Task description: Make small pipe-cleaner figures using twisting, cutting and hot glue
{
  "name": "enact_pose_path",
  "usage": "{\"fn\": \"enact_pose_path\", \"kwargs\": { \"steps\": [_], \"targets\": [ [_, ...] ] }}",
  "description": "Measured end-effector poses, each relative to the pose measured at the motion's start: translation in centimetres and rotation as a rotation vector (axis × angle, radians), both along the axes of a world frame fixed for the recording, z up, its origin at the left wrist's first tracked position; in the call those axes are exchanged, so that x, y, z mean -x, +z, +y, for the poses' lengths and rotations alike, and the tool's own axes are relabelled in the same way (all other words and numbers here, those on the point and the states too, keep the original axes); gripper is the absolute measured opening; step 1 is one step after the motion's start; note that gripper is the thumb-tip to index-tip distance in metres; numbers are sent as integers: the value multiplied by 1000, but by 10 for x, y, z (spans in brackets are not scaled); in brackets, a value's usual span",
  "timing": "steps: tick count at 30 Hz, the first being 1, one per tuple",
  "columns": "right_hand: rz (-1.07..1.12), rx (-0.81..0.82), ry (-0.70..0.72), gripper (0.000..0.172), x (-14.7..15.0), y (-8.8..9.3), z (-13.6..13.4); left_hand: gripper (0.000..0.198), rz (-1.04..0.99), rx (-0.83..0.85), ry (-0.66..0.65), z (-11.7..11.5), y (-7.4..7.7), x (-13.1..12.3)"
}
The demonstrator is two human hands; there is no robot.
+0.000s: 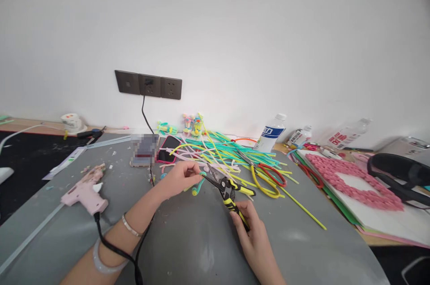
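Observation:
My left hand [181,179] is closed in a pinch on a small bent pipe cleaner piece [198,186], teal with a yellow-green end. In my right hand [253,233] are black-and-yellow wire strippers [228,195], gripped by the lower handle. Their jaws are spread and point left, with one blade tip close to my left fingertips. Whether that blade touches the piece I cannot tell. Behind my hands lies a loose pile of pipe cleaners [265,157] in teal, pink and yellow-green. Scissors [268,179] with red and yellow handles rest on the pile's right side.
A pink glue gun [85,193] lies at left, its black cord passing by my left forearm. A phone [168,148] lies behind my left hand. Small pipe cleaner figures [193,124] stand by the wall. A white-and-blue bottle [271,132] and a pink braided ring [356,182] are right.

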State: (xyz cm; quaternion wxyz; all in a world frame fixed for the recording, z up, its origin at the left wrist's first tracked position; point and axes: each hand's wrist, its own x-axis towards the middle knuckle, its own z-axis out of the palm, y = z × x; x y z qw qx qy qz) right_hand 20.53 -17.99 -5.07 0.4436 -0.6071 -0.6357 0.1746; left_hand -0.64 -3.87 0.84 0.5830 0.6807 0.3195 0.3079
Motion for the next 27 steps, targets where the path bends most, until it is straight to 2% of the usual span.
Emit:
{"fn": "enact_pose_path", "kwargs": {
  "steps": [6, 11, 15, 17, 20, 23, 27],
  "targets": [
    [40, 54, 41, 24, -11, 8, 0, 26, 33, -11, 16, 0, 2, 1],
    [369, -3, -48, 30, -26, 28, 0, 32, 26, -2, 95, 3, 4, 4],
    [469, -28, -117, 33, -40, 43, -1, 37, -3, 97, 50, 4, 4, 4],
    [411, -40, -158, 33, -45, 45, -5, 40, -16, 135, 14, 3, 3, 3],
    [199, -39, -193, 32, -50, 42, -10, 41, -15, 160, -11, 3, 2, 2],
    [-50, -3, -162, 33, -51, 35, -13, 41, -8, 163, -27, 3, 1, 2],
    [-216, 59, -90, 31, -46, 21, -10, 41, -40, 184, -41, 5, 0, 3]
  ]
}}
